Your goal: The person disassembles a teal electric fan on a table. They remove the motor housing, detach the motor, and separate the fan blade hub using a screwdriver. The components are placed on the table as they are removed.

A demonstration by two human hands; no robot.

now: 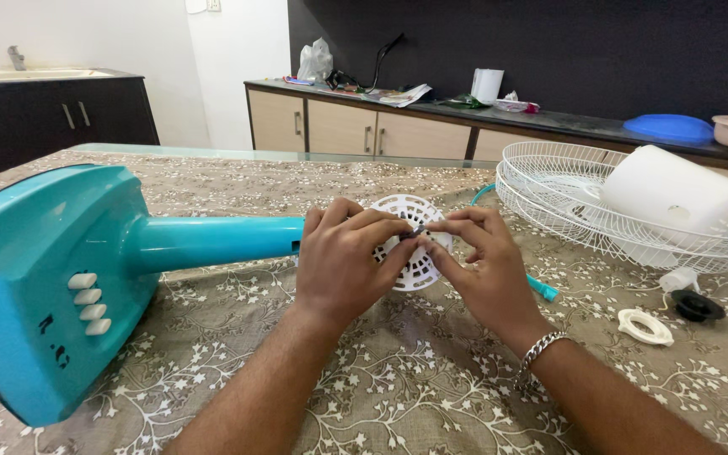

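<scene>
White wire fan guard (549, 206) lay dish-up at 3 o'clock on the tabletop (414, 379), holding a white plastic motor housing (676, 194), smooth and rounded. A second wire guard seemed nested under it; hard to tell.

Left hand (339, 261) and right hand (482, 270) met at frame centre over a round white slotted plastic cover (410, 211). Cover sat directly behind the fingers, rim showing at 12 o'clock above them and at 6 o'clock below. Left grip was closed, thumb and forefinger pinched on a small dark part (419, 229) at the cover's front; right grip was closed too, fingertips pressed on the same spot. What the dark part was, too small to tell.

Teal plastic fan base (35, 286), glossy and boxy, lay on its side at 9 o'clock, four white push buttons (88, 303) on its face, round teal pole (212, 240) running toward the hands. White plastic ring (646, 327) and black round cap (698, 306) lay at 4 o'clock. Metal link bracelet (541, 347) on right wrist. Tabletop cloth was beige with white floral print.
</scene>
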